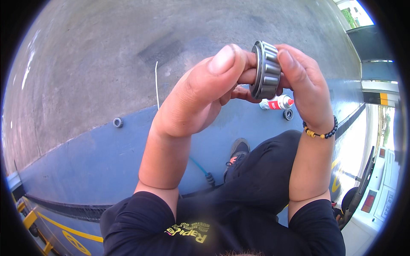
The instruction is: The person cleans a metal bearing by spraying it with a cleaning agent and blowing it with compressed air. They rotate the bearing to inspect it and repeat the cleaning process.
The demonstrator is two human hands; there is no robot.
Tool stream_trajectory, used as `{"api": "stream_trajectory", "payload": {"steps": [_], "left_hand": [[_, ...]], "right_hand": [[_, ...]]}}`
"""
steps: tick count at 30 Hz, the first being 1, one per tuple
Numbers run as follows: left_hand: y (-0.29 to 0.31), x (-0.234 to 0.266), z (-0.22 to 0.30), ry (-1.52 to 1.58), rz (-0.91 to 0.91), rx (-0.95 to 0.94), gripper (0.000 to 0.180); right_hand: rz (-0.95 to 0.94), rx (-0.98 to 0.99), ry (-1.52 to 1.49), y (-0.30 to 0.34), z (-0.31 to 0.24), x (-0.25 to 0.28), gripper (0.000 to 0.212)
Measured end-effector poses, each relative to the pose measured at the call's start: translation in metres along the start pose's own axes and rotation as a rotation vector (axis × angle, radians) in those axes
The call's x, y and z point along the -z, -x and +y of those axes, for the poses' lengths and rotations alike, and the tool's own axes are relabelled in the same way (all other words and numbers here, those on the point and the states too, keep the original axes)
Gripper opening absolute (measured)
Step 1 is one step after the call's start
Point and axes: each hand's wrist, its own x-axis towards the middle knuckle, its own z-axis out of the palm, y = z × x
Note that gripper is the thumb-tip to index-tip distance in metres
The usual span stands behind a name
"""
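Observation:
A shiny steel tapered roller bearing (269, 70) is raised in front of me, tilted almost on edge with its rollers facing right. Fingers of my left hand (213, 81) reach into its bore from the left, the thumb lying above them. From the other side my right hand (303, 81) grips the bearing's outer rollers between thumb and fingers; some of those fingertips are hidden behind it. A black beaded bracelet (322, 133) circles my right wrist.
Beyond my hands, a white and red spray can (276, 103) lies on the blue-painted floor, beside another bearing (288, 114). A small grey ring-shaped part (118, 122) sits to the left. A thin white stick (156, 85) and a blue hose (200, 168) are also there. A white vehicle (380, 200) stands at right.

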Motion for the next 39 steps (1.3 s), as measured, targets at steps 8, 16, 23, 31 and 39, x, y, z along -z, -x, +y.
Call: {"api": "stream_trajectory", "payload": {"steps": [8,16,23,31,39], "left_hand": [[-0.008,0.006,0.005,0.053,0.028,0.018,0.065],[-0.004,0.005,0.021,0.14,-0.024,0.063,0.053],[-0.006,0.014,0.024,0.016,-0.105,0.133,0.072],[-0.011,0.01,0.023,0.096,0.027,0.15,0.057],[-0.012,0.008,0.022,0.097,0.019,0.177,0.052]], "right_hand": [[0.048,0.4,0.063,-0.018,0.017,-0.008,0.101],[0.009,0.168,0.102,-0.01,0.002,-0.012,0.086],[0.074,-0.121,0.12,-0.011,-0.011,-0.026,0.071],[0.168,0.226,0.17,-0.014,0.005,-0.019,0.063],[0.197,0.069,0.103,-0.012,-0.002,-0.018,0.05]]}}
